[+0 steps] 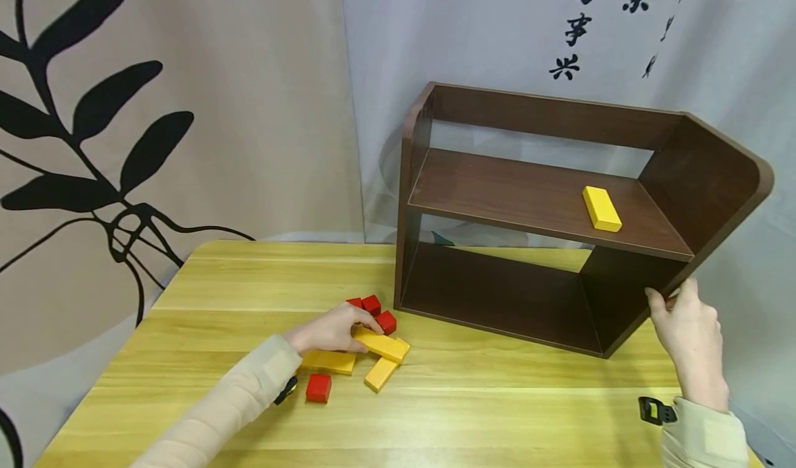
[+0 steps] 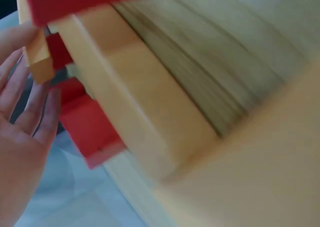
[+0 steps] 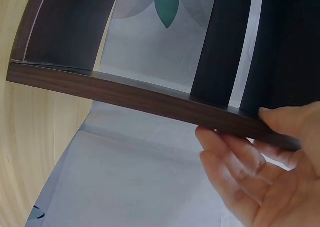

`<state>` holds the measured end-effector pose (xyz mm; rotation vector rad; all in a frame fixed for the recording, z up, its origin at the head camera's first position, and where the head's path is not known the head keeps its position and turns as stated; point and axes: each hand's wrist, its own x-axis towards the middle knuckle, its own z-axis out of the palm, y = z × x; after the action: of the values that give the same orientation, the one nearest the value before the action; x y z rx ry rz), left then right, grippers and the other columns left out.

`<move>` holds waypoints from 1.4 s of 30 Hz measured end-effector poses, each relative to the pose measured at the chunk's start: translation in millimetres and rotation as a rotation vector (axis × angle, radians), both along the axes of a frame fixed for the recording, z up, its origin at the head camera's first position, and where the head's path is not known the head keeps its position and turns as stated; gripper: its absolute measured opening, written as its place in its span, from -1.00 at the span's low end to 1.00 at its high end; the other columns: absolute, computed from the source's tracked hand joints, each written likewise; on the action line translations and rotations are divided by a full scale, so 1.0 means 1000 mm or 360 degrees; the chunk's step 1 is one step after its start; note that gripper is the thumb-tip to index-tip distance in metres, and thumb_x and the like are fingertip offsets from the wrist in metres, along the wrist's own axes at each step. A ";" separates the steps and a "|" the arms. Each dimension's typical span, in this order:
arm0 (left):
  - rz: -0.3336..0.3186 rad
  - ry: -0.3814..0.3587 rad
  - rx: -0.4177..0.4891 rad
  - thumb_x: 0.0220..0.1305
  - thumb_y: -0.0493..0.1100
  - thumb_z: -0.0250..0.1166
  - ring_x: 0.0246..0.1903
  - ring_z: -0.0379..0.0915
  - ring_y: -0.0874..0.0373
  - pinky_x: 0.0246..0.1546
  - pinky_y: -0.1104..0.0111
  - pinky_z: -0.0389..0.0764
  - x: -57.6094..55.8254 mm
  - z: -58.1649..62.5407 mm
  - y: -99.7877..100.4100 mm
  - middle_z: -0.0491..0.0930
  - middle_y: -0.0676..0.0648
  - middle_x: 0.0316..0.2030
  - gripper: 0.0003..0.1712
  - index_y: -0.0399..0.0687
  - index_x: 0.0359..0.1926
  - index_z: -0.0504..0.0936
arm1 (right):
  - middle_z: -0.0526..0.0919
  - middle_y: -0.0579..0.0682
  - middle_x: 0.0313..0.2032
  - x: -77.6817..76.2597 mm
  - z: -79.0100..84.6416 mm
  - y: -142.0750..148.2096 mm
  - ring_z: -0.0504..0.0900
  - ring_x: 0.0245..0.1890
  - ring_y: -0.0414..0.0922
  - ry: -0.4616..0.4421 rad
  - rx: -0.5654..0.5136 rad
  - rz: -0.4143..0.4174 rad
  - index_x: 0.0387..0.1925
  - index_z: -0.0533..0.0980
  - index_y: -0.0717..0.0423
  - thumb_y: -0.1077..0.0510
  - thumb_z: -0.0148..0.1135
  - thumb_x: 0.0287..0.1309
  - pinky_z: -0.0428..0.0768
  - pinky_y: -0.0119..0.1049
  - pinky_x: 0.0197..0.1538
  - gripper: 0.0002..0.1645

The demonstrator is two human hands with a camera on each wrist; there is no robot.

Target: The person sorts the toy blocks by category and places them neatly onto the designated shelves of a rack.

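My left hand pinches one end of a long yellow block between thumb and fingers. This block lies across another yellow block, and a third yellow block is under my left wrist. Red blocks lie behind the hand, one of them a red cube; another red cube sits in front. In the left wrist view the pinched block's end shows by the fingers. My right hand grips the front edge of the right side panel of a dark brown two-tier shelf, thumb inside, fingers outside.
One yellow block lies on the shelf's upper board, toward the right. The shelf stands at the back right of the wooden table, angled, in front of a curtain. The table's left edge slants down beside my left arm.
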<state>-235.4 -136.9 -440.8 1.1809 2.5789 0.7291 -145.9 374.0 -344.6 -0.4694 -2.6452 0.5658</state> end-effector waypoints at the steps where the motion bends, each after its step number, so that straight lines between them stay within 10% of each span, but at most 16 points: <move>1: 0.0003 0.0018 0.0023 0.05 -0.20 0.43 -0.16 0.51 0.22 -0.07 0.36 0.56 0.001 0.001 0.002 0.69 0.03 -0.09 -0.66 0.01 -0.08 0.69 | 0.56 0.46 -0.33 0.000 0.000 0.000 0.48 -0.36 0.52 -0.0001 0.0000 0.0002 -0.10 0.24 0.40 -0.04 -0.04 0.33 0.35 0.12 -0.51 -0.49; 14: 0.0041 0.0222 0.0390 0.07 -0.14 0.43 -0.42 0.41 0.10 -0.54 0.57 0.39 0.005 0.036 0.047 0.69 0.02 -0.28 -0.68 0.01 -0.08 0.70 | 0.56 0.45 -0.31 0.000 0.000 0.001 0.49 -0.37 0.50 0.0028 0.0010 0.0034 -0.07 0.23 0.41 -0.02 -0.03 0.34 0.35 0.10 -0.52 -0.49; 21: -0.0004 0.0399 0.0547 0.06 -0.15 0.43 -0.15 0.54 0.17 -0.15 0.34 0.59 0.006 0.057 0.070 0.72 0.03 -0.17 -0.66 -0.01 -0.07 0.69 | 0.56 0.44 -0.34 -0.002 -0.001 0.000 0.50 -0.40 0.48 0.0034 0.0018 0.0040 -0.08 0.24 0.40 -0.01 -0.03 0.34 0.35 0.09 -0.53 -0.51; 42: -0.0033 0.0778 0.0989 0.04 -0.18 0.45 -0.14 0.51 0.17 -0.09 0.55 0.53 0.001 0.126 0.138 0.71 -0.01 -0.13 -0.64 -0.09 -0.08 0.69 | 0.55 0.44 -0.37 0.001 0.000 -0.001 0.48 -0.36 0.52 0.0015 0.0002 0.0007 -0.13 0.24 0.39 -0.02 -0.04 0.34 0.35 0.12 -0.50 -0.53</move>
<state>-234.8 0.6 -315.0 1.7402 2.7935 1.4700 -144.8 372.8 -344.7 -0.4597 -2.6382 0.5665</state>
